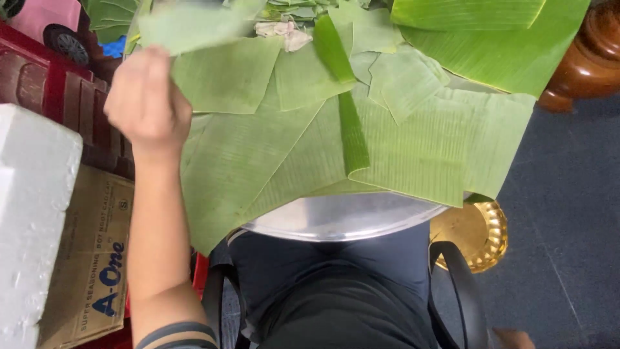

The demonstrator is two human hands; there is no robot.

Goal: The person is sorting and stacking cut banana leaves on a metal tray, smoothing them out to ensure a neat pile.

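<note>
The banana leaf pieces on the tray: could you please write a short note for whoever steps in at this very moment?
Left hand: raised at the left side of the pile, pinching the edge of one banana leaf piece and lifting it.
Right hand: not in view.
Other cut leaf pieces lie overlapping on a round metal tray on the person's lap.
Large uncut leaves lie at the far right.
Done: many pieces cut and piled.
Left: the lifted piece is not yet set down.
</note>
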